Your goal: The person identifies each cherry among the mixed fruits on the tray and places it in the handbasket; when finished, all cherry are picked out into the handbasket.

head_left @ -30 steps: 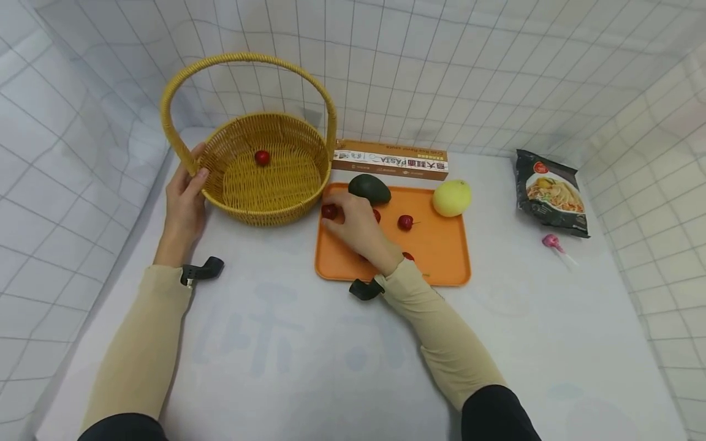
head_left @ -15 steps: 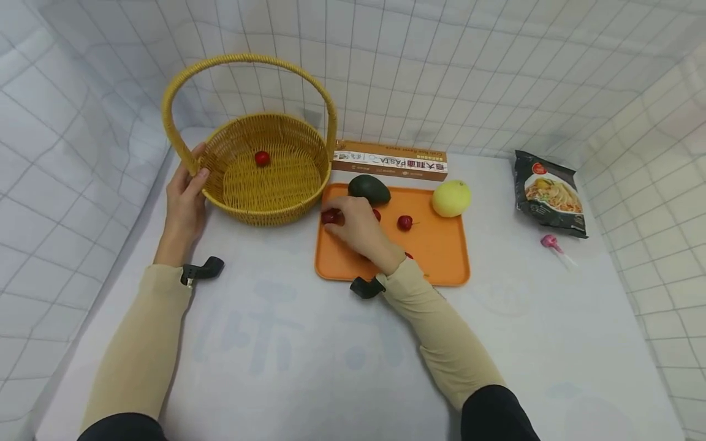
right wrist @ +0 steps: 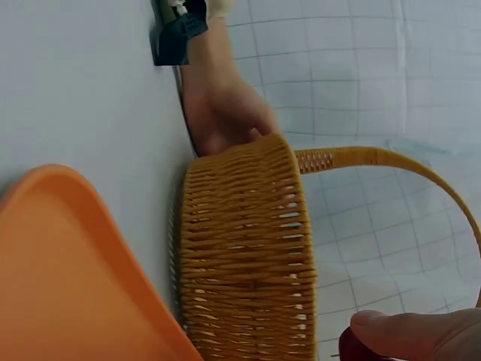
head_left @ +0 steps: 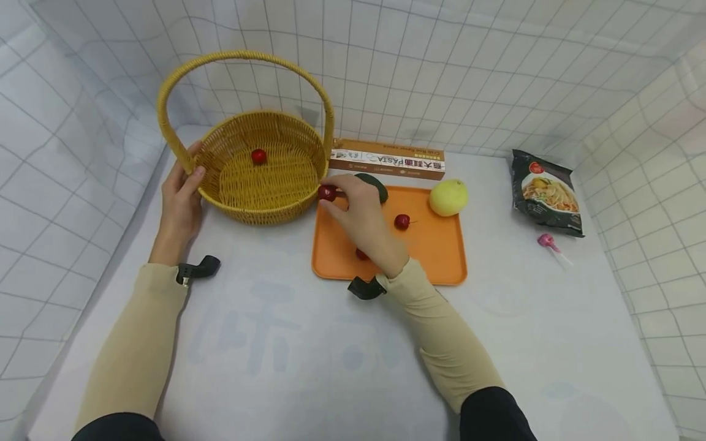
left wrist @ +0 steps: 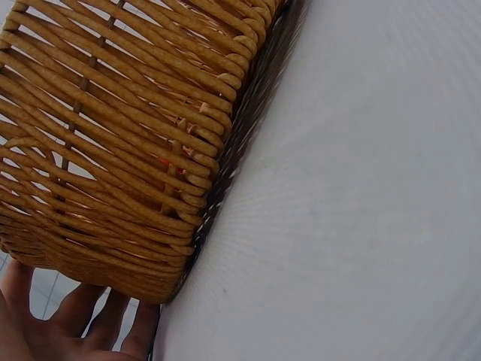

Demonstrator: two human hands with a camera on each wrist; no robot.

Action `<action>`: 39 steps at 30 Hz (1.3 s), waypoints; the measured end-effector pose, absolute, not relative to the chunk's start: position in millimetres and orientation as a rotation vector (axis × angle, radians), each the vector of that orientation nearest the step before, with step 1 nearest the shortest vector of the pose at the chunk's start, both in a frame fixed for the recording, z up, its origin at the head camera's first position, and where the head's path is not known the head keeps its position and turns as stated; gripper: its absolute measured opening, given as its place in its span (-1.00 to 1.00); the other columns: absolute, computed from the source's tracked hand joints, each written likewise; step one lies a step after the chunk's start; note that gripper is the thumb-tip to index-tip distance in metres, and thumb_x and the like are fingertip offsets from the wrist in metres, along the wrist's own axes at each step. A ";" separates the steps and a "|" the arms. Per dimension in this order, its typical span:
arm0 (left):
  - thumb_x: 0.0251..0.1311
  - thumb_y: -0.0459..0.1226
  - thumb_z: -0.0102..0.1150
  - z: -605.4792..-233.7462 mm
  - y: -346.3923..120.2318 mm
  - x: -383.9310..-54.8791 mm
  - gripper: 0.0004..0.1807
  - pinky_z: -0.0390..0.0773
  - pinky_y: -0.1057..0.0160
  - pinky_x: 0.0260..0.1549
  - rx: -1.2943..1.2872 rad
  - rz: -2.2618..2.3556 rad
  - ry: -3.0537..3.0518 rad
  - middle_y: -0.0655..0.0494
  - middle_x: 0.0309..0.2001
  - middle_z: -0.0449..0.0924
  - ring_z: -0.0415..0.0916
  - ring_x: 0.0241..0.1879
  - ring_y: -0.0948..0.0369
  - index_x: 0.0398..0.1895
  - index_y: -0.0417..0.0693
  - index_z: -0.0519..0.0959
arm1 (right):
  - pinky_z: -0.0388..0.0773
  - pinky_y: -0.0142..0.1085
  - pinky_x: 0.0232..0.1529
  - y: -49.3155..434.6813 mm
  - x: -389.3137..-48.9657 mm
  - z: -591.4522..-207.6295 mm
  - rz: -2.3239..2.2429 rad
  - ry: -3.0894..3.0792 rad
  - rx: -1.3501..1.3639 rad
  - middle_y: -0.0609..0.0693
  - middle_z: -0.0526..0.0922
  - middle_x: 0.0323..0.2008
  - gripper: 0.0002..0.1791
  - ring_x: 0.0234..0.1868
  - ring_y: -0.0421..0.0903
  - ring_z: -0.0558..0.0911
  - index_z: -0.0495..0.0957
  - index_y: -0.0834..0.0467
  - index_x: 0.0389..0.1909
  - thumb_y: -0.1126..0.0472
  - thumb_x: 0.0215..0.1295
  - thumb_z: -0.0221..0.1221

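A yellow wicker basket (head_left: 265, 211) with a tall arched handle stands at the back left, with one red cherry (head_left: 258, 156) inside. My left hand (head_left: 181, 199) grips the basket's left side, thumb at the rim and fingers along the outer wall. My right hand (head_left: 361, 214) pinches a dark red cherry (head_left: 327, 193) between thumb and fingers, just off the basket's right rim and above the tray's back left corner. On the orange tray (head_left: 436, 257) lie another cherry (head_left: 402, 222), a cherry partly hidden under my wrist (head_left: 361, 254), and a dark green avocado (head_left: 375, 184) partly covered by my hand.
A yellow-green round fruit (head_left: 448, 197) sits at the tray's back right. Behind the tray lies a pasta box (head_left: 386, 159). A black noodle packet (head_left: 547, 193) and a pink lollipop (head_left: 547, 241) lie to the right. White gridded cloth walls surround the table.
My right hand has lifted the cherry from the tray and moved slightly up toward the basket's rim. The left hand keeps its hold on the basket.
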State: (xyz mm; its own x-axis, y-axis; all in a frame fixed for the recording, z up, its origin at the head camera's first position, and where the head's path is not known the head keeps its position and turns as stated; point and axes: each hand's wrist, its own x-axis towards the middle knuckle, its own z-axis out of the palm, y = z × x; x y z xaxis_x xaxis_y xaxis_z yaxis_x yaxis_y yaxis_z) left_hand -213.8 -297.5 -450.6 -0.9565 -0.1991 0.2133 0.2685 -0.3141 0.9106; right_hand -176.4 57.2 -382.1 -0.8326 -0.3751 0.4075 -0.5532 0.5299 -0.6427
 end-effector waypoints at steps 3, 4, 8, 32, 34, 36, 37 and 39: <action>0.50 -0.40 0.12 -451.7 -298.0 -213.6 -0.46 0.31 0.28 0.37 -0.091 -2.345 -1.615 -0.10 0.51 0.35 0.27 0.45 0.06 0.52 -0.07 0.45 | 0.62 -0.30 0.17 48.0 -174.2 -388.6 1.195 -2.489 0.808 0.12 0.74 0.13 -0.60 0.13 -0.02 0.72 0.67 0.25 0.20 0.27 0.37 0.40; 0.50 -0.39 0.13 -451.7 -298.2 -213.4 -0.45 0.30 0.28 0.38 -0.093 -2.343 -1.620 -0.09 0.51 0.34 0.26 0.46 0.06 0.52 -0.07 0.44 | 0.62 -0.32 0.17 45.5 -173.8 -390.7 1.203 -2.472 0.809 0.12 0.74 0.13 -0.60 0.13 -0.03 0.71 0.67 0.26 0.20 0.27 0.38 0.39; 0.51 -0.37 0.13 -451.4 -299.5 -213.1 -0.45 0.27 0.28 0.41 -0.095 -2.329 -1.649 -0.08 0.53 0.32 0.23 0.49 0.05 0.53 -0.04 0.44 | 0.61 -0.39 0.18 36.7 -173.7 -397.1 1.269 -2.418 0.816 0.14 0.73 0.14 -0.59 0.15 -0.02 0.70 0.65 0.27 0.21 0.28 0.39 0.38; 0.50 -0.38 0.12 -450.7 -299.7 -213.5 -0.45 0.31 0.25 0.39 -0.091 -2.329 -1.636 -0.07 0.55 0.31 0.24 0.49 0.04 0.52 -0.04 0.45 | 0.60 -0.39 0.20 34.1 -171.9 -394.7 1.320 -2.436 0.801 0.15 0.69 0.23 -0.54 0.21 0.00 0.70 0.60 0.27 0.29 0.35 0.40 0.35; 0.50 -0.39 0.11 -451.0 -298.8 -213.5 -0.46 0.33 0.26 0.35 -0.085 -2.335 -1.632 -0.07 0.54 0.32 0.26 0.46 0.05 0.52 -0.04 0.46 | 0.61 -0.37 0.20 37.2 -170.6 -395.3 1.291 -2.456 0.804 0.15 0.70 0.22 -0.55 0.20 0.00 0.70 0.61 0.27 0.28 0.34 0.40 0.36; 0.50 -0.38 0.12 -450.9 -298.2 -213.7 -0.46 0.34 0.27 0.33 -0.088 -2.332 -1.635 -0.07 0.54 0.32 0.28 0.45 0.07 0.52 -0.04 0.46 | 0.61 -0.35 0.20 41.6 -169.4 -396.5 1.283 -2.461 0.810 0.15 0.71 0.20 -0.56 0.20 0.00 0.70 0.62 0.28 0.26 0.35 0.38 0.37; 0.50 -0.38 0.12 -450.8 -298.1 -213.5 -0.46 0.35 0.28 0.32 -0.087 -2.323 -1.644 -0.07 0.54 0.33 0.28 0.44 0.07 0.52 -0.04 0.46 | 0.62 -0.34 0.20 44.4 -168.6 -397.1 1.281 -2.456 0.817 0.16 0.71 0.19 -0.56 0.19 0.01 0.70 0.63 0.29 0.25 0.36 0.37 0.37; 0.49 -0.37 0.13 -450.1 -298.2 -213.3 -0.46 0.34 0.28 0.33 -0.086 -2.307 -1.651 -0.08 0.53 0.33 0.28 0.45 0.06 0.51 -0.04 0.47 | 0.63 -0.32 0.18 50.6 -166.9 -397.8 1.292 -2.440 0.837 0.17 0.72 0.16 -0.57 0.18 0.03 0.71 0.64 0.30 0.23 0.38 0.35 0.38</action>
State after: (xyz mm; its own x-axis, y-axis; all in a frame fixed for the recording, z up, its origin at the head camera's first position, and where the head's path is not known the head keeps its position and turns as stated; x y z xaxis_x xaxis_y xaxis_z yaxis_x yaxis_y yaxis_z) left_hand -213.3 -298.2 -450.1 -0.9526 -0.2082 0.2220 0.2773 -0.2932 0.9149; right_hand -166.9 50.6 -397.8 -0.8015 -0.3691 0.4706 -0.5966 0.4397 -0.6713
